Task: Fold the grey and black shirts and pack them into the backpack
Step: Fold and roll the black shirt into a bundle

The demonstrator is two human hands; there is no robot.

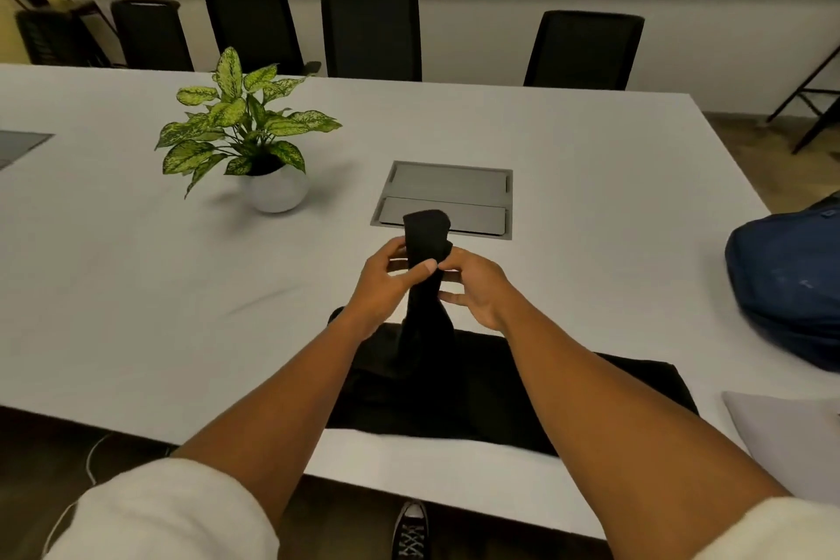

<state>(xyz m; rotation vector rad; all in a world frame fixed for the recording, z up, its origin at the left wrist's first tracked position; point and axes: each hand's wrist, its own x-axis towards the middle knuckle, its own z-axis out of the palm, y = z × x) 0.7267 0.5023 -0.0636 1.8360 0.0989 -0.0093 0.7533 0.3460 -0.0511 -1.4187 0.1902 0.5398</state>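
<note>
Both hands, left (386, 282) and right (472, 286), grip soft black shirt's (454, 386) raised sleeve; folding unfinished. Blue fabric backpack (786, 282) right of grip, unpacked; pale grey shirt (786, 437) waits.

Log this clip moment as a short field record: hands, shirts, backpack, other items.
left hand: grips the raised part of the black shirt
right hand: holds the same raised part
black shirt: mostly flat at the near edge of the table, one part lifted upright
grey shirt: at right edge, partly out of frame
backpack: blue, on the table at right
other: potted plant, table hatch, chairs behind
</note>
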